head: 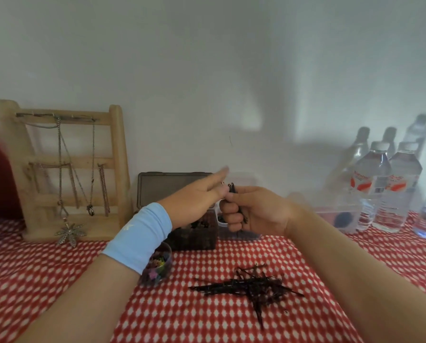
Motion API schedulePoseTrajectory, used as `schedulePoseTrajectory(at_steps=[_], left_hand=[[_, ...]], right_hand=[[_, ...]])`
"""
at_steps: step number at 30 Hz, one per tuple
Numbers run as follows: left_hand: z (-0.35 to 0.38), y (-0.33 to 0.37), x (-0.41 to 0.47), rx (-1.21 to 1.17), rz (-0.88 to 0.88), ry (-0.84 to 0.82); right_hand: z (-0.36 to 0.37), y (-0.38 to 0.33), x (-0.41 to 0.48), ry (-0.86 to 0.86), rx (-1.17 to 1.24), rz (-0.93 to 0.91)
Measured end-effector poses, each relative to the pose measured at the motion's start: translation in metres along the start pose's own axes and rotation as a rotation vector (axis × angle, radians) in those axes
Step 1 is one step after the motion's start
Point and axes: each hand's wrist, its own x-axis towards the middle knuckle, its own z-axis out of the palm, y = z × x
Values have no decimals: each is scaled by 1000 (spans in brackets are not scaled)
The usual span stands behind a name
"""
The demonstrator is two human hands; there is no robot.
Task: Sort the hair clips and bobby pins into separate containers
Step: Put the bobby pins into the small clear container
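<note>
1. Nearest: one loose pile of bobby pins (250,287) lay on the red-checked worktop (58,280). Too tangled to count. Most ran left-right, and a few crossed toward the camera.
2. One small clear round tub (157,266) of coloured star clips stood left of the pile, half hidden by the left forearm's blue wristband (142,236).
3. The right hand (251,211) was fisted round one bundle of bobby pins (234,191). Long axis near upright, ends sticking out above and below the fist. Count unreadable.
4. The left hand (197,196) had straight fingers, motion-blurred, just beside the bundle's top. Contact unclear.
5. Behind the hands were two containers, a dark box (194,233) with its lid up and a clear tub (239,231), both largely covered.
6. Far back stood one wooden jewellery stand (68,169) on the left. Two white-capped bottles (373,184) were plain on the right, the rest blurred or cropped.
</note>
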Motion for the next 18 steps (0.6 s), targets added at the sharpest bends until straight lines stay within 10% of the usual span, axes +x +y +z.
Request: schedulePoseTrajectory(at_steps=[7, 12, 18], left_hand=[[11, -4, 6, 64, -10, 51], [25, -2, 10, -816, -253, 117], [41, 11, 5, -1205, -446, -146]], right_hand=[[-14, 8, 1, -8, -3, -51], [-17, -3, 2, 136, 171, -293], [-18, -7, 7, 342, 98, -521]])
